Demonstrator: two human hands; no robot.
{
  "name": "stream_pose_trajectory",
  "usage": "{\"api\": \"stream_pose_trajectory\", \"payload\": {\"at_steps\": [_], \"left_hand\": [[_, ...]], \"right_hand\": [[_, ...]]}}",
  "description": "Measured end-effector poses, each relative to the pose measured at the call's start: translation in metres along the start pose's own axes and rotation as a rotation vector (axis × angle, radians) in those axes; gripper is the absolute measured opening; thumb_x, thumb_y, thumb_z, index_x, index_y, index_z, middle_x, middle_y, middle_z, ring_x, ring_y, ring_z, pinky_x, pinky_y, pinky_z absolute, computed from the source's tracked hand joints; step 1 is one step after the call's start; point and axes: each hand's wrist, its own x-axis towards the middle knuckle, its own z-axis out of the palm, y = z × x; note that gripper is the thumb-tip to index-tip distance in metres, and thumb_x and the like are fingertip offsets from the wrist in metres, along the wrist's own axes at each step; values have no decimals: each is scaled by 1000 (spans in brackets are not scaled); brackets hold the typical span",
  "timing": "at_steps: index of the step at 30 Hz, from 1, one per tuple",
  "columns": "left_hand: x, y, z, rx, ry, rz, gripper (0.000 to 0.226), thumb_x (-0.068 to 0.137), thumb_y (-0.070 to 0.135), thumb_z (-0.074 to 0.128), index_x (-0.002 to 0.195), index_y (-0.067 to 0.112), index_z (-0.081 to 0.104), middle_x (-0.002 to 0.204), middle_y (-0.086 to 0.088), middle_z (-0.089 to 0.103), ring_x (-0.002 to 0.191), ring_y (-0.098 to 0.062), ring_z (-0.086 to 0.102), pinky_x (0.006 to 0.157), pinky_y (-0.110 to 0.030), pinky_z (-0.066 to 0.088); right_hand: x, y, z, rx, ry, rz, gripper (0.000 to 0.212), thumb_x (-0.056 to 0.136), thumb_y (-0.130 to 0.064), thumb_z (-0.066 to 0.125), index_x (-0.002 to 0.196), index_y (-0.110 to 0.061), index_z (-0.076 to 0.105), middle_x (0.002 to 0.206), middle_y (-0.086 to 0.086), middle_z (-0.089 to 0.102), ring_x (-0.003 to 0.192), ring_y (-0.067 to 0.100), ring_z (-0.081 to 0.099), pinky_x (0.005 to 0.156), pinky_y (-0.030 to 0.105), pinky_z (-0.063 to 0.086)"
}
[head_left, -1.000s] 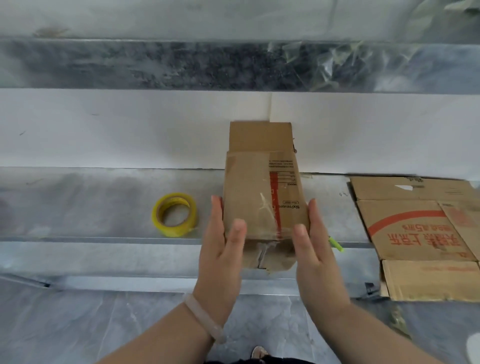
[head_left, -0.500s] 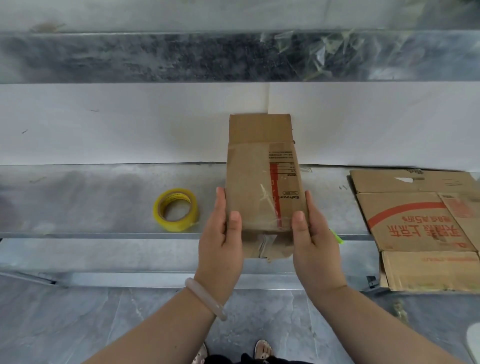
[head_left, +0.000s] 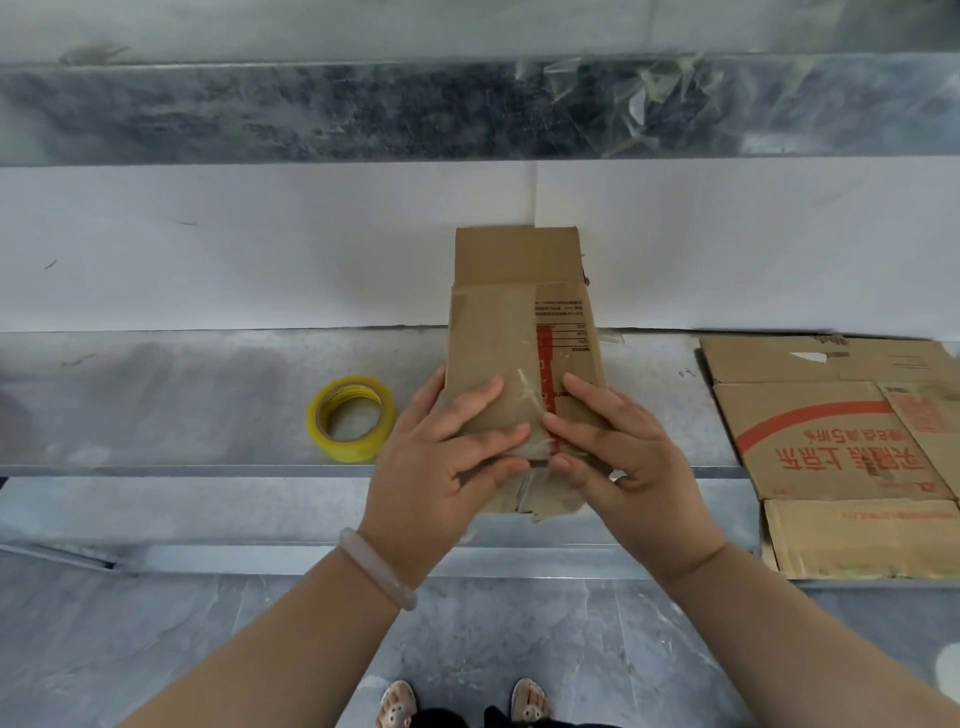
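Note:
A narrow brown cardboard box (head_left: 519, 322) with a red stripe and printed label stands tilted on the metal shelf (head_left: 182, 395), its far flap leaning against the white back wall. My left hand (head_left: 441, 457), with a pale bangle at the wrist, lies over the box's near left part, fingers spread across its top face. My right hand (head_left: 634, 457) lies over the near right part in the same way. The fingertips of both hands nearly meet at the red stripe. Torn flaps stick out below my hands, past the shelf's front edge.
A yellow roll of tape (head_left: 350, 418) lies on the shelf just left of my left hand. Flattened cartons with red print (head_left: 831, 441) cover the shelf's right end. Another metal shelf (head_left: 311, 114) runs overhead. Grey floor tiles and my feet show below.
Both hands moved from gripping the box's sides to lying over its top face, fingertips coming together at the middle. The box itself has barely shifted.

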Motion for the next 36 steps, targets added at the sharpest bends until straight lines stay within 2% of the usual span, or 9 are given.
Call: {"api": "stream_pose_trajectory", "payload": {"at_steps": [4,9,17,22,25,28,31,33,36], "left_hand": [[7,-12,-9,35,-135,97,31,93,43,52,120,33,64,144,8,48,140,-30,30,112,-50,32],[13,-26,-20,-43,-285,125,37,99,42,42,131,29,55,151,13,36,146,-24,20,118,-45,21],[5,-29,-30,63,-393,199,47,101,24,36,148,22,32,160,6,15,149,-22,-1,121,-33,6],[-7,-24,-25,139,-315,135,59,94,49,46,148,30,31,157,13,21,148,-20,7,116,-29,13],[-7,-13,-21,39,-186,42,52,90,43,53,140,29,45,151,20,34,146,-16,20,115,-25,21],[-4,3,-31,-94,-61,-49,45,89,35,56,134,29,52,145,25,39,139,-4,31,111,-14,26],[-4,18,-46,-238,100,-171,45,86,30,61,129,40,55,138,28,46,127,4,44,104,-16,37],[-8,25,-47,-426,177,-317,42,89,29,65,128,40,56,130,25,55,122,-3,52,101,-32,46],[-15,34,-37,-672,153,-504,34,89,31,65,121,39,62,122,17,63,116,-12,59,93,-42,52]], "right_hand": [[5,6,-12,55,-77,30,27,88,-36,64,114,-41,69,142,-16,52,135,21,45,108,49,43],[7,3,-28,124,-238,109,38,93,-25,61,123,-48,60,146,-31,40,140,4,36,113,24,34],[-14,2,-17,141,-271,214,54,106,-29,29,152,-36,1,162,-19,8,148,-2,7,118,16,14],[-19,-11,-11,304,-320,451,56,97,-57,25,144,-50,-5,148,-46,1,135,-25,3,100,-6,15],[-22,-13,-21,246,-338,409,75,88,-70,31,149,-47,-7,146,-51,3,139,-20,2,103,-3,15],[-31,-15,-37,143,-347,376,90,81,-77,42,146,-54,-15,154,-40,-3,144,-12,0,114,18,12],[-48,-17,-52,154,-285,517,108,61,-90,52,141,-63,-16,149,-41,5,140,-10,15,114,29,19],[-53,-24,-54,362,-228,673,106,55,-92,55,141,-64,-1,142,-41,23,128,-9,36,112,30,29],[-53,-34,-48,739,-102,785,75,68,-80,52,135,-51,34,133,-15,52,118,11,55,107,45,43]]}}
